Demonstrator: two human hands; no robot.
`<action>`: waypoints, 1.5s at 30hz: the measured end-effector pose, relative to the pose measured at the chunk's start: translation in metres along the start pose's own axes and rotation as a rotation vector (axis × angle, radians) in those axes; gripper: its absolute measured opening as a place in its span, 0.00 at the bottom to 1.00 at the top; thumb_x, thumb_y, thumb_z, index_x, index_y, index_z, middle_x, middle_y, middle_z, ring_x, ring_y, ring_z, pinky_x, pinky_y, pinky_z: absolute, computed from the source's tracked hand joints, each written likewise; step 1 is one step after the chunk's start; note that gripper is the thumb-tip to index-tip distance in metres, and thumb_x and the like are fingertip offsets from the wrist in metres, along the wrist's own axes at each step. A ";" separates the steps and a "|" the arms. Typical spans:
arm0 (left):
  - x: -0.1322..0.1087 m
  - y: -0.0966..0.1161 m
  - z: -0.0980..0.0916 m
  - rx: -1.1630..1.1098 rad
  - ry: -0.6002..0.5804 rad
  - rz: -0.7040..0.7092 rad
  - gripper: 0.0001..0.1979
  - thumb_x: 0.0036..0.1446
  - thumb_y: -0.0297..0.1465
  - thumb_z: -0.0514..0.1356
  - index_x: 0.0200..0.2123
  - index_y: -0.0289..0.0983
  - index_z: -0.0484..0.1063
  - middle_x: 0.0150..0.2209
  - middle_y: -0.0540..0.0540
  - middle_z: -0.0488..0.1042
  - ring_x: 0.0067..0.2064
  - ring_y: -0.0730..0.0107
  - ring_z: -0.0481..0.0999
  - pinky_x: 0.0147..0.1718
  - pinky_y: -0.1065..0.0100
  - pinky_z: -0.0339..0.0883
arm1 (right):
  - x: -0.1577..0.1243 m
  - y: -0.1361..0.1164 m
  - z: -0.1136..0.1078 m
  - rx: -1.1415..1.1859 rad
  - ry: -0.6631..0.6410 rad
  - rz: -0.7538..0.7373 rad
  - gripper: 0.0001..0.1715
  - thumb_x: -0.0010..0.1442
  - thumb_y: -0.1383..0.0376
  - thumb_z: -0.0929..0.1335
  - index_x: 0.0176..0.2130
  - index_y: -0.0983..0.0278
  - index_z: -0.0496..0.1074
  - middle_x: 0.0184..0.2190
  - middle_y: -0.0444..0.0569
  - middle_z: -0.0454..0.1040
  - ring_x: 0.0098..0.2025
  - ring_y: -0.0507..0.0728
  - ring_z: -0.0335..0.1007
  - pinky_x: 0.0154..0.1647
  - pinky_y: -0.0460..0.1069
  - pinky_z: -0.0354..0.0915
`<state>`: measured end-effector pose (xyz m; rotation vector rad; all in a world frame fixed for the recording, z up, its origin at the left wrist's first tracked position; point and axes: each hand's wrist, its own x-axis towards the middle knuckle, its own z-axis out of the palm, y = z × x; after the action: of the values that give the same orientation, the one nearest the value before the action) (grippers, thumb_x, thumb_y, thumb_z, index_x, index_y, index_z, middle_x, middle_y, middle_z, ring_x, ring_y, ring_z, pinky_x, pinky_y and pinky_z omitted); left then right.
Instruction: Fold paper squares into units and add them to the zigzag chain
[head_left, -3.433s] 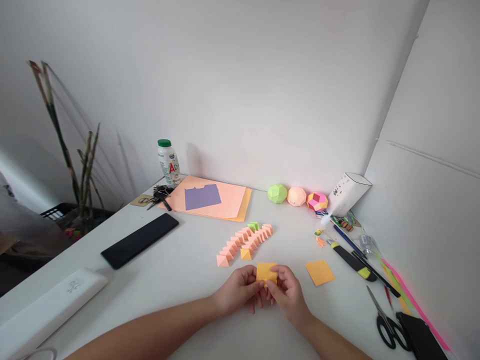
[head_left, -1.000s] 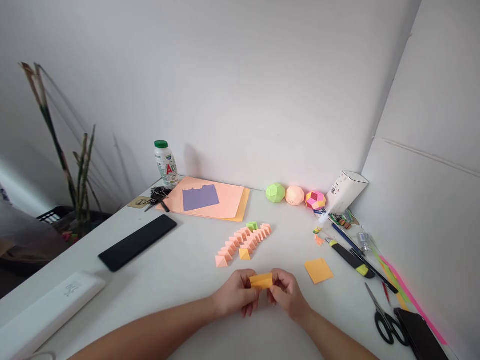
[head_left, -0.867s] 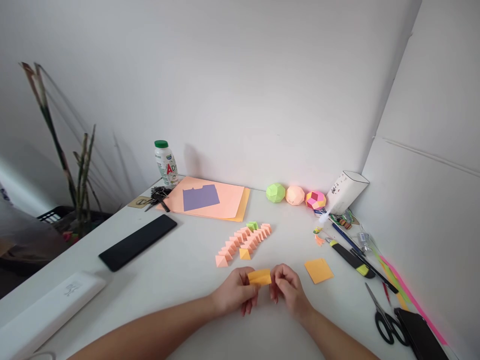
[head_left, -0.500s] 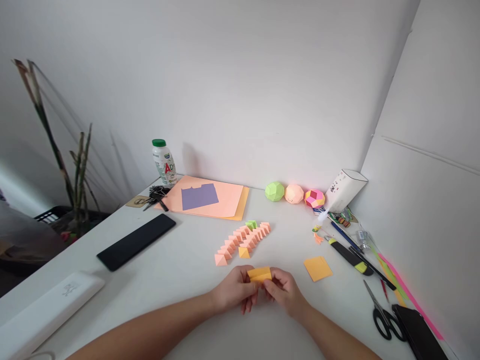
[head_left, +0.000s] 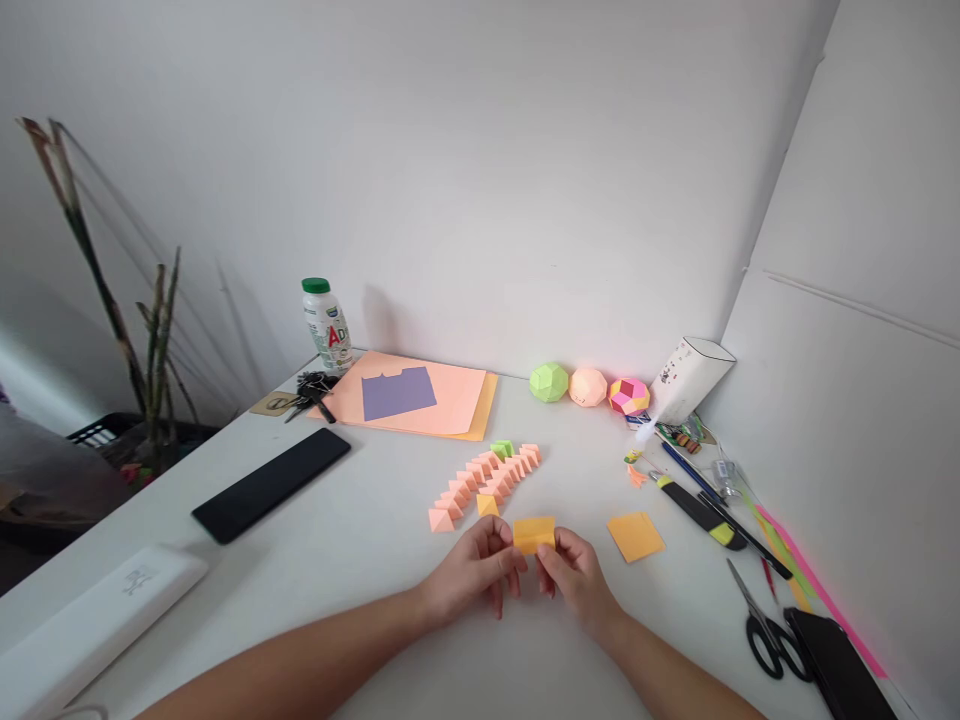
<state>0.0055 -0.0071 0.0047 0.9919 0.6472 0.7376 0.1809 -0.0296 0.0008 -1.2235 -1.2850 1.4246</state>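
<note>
A small folded piece of orange paper (head_left: 534, 533) is held up above the desk between my two hands. My right hand (head_left: 581, 575) pinches its right side, thumb in front and fingers behind. On the left edge, my left hand (head_left: 469, 570) has its thumb and curled fingers closed at the paper's lower corner. Just beyond my hands stand two rows of small folded peach paper pieces (head_left: 459, 496), with a few green pieces (head_left: 502, 449) at the far end and an orange piece (head_left: 487, 504) at the near end. Orange paper squares (head_left: 636, 537) lie right of my right hand.
Peach sheets (head_left: 457, 395) with a purple piece (head_left: 399, 393) lie at the back, by a bottle (head_left: 327, 325) and keys (head_left: 315, 388). A black slab (head_left: 271, 485) is left. Paper balls (head_left: 588, 387), a cutter (head_left: 697, 512), scissors (head_left: 766, 630) and a phone (head_left: 836, 665) are right.
The folded orange paper has moved slightly right and up and turned more level. My left hand's fingers have loosened and shifted toward its edge, while my right hand keeps its pinch.
</note>
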 end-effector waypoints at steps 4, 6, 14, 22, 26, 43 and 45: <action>0.003 -0.004 -0.001 -0.035 0.017 0.019 0.17 0.52 0.37 0.61 0.29 0.40 0.52 0.25 0.51 0.73 0.21 0.72 0.73 0.13 0.76 0.63 | -0.002 0.002 0.000 -0.023 -0.050 -0.021 0.13 0.58 0.57 0.65 0.29 0.65 0.62 0.19 0.41 0.63 0.20 0.49 0.58 0.22 0.45 0.57; 0.005 -0.006 -0.002 -0.054 0.030 0.018 0.19 0.52 0.37 0.61 0.28 0.40 0.49 0.22 0.53 0.72 0.18 0.74 0.71 0.12 0.75 0.63 | -0.004 0.002 0.001 -0.029 -0.036 -0.090 0.11 0.59 0.60 0.64 0.28 0.63 0.58 0.20 0.40 0.62 0.20 0.49 0.58 0.21 0.45 0.57; 0.005 -0.007 -0.006 -0.085 0.010 -0.002 0.16 0.52 0.38 0.61 0.29 0.39 0.54 0.21 0.54 0.70 0.16 0.75 0.69 0.11 0.76 0.62 | -0.010 0.007 0.004 -0.286 0.046 -0.484 0.17 0.55 0.73 0.61 0.44 0.58 0.61 0.49 0.52 0.59 0.35 0.53 0.64 0.34 0.50 0.65; 0.002 0.004 -0.005 0.052 -0.074 -0.100 0.20 0.54 0.42 0.57 0.45 0.36 0.61 0.20 0.53 0.69 0.15 0.76 0.67 0.13 0.75 0.62 | -0.004 0.004 0.002 -0.233 0.091 -0.295 0.05 0.58 0.63 0.63 0.34 0.63 0.65 0.51 0.53 0.59 0.23 0.47 0.60 0.25 0.47 0.63; -0.001 0.007 -0.004 0.175 -0.133 -0.124 0.19 0.56 0.47 0.53 0.35 0.35 0.66 0.15 0.56 0.62 0.13 0.81 0.58 0.10 0.78 0.54 | -0.004 -0.003 0.003 -0.156 0.019 -0.222 0.13 0.58 0.58 0.64 0.27 0.63 0.63 0.31 0.46 0.65 0.27 0.51 0.59 0.27 0.46 0.59; -0.001 0.004 -0.004 0.140 -0.152 -0.088 0.17 0.50 0.41 0.61 0.37 0.35 0.65 0.29 0.51 0.67 0.20 0.83 0.60 0.12 0.78 0.56 | -0.007 -0.007 0.000 -0.088 -0.062 -0.072 0.20 0.55 0.54 0.66 0.23 0.63 0.57 0.19 0.39 0.53 0.21 0.48 0.47 0.21 0.44 0.47; -0.001 0.004 -0.002 0.114 -0.116 -0.057 0.16 0.51 0.40 0.62 0.37 0.35 0.64 0.30 0.52 0.66 0.18 0.84 0.59 0.12 0.78 0.55 | -0.007 -0.006 0.000 -0.080 -0.059 -0.060 0.20 0.55 0.53 0.66 0.23 0.63 0.57 0.19 0.38 0.52 0.21 0.48 0.47 0.20 0.44 0.47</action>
<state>0.0019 -0.0056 0.0073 1.1083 0.6189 0.5936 0.1823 -0.0356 0.0079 -1.1932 -1.4193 1.3874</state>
